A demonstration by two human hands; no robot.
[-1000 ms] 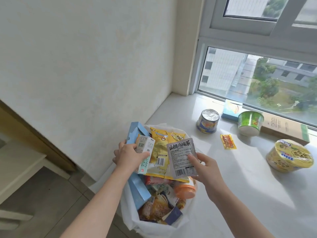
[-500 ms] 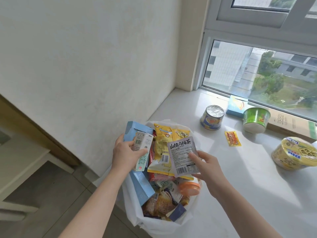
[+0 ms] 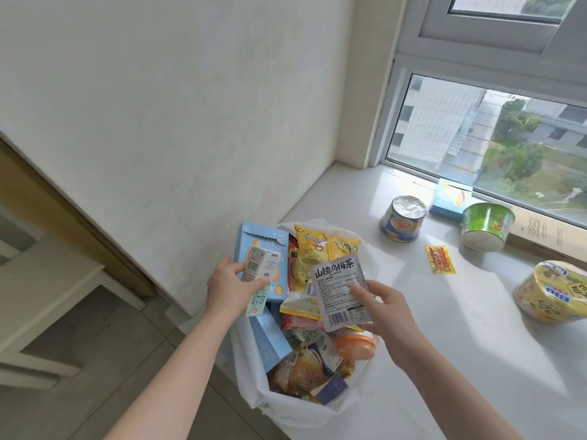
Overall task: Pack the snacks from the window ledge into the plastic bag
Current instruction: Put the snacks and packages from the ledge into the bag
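A white plastic bag (image 3: 286, 408) hangs open at the ledge's near edge, stuffed with snacks: blue boxes, a yellow chip packet (image 3: 317, 249), an orange-lidded cup (image 3: 355, 344). My left hand (image 3: 228, 287) grips a small white carton (image 3: 259, 281) above the bag's left side. My right hand (image 3: 381, 309) holds a grey sachet with black lettering (image 3: 340, 290) over the bag's middle. On the ledge lie a blue foil-topped cup (image 3: 402, 219), a green cup (image 3: 486, 225), a yellow bowl (image 3: 552, 290), a small red-yellow sachet (image 3: 440, 259) and a blue box (image 3: 451, 200).
The white ledge (image 3: 428, 328) runs right under the window (image 3: 495, 147). A brown cardboard box (image 3: 546, 233) lies along the window frame. A white wall stands at left; below it are grey floor tiles (image 3: 95, 360) and pale furniture (image 3: 41, 296).
Both hands keep their items above the bag with little shift. The view has tilted slightly, so the ledge items sit lower and further right.
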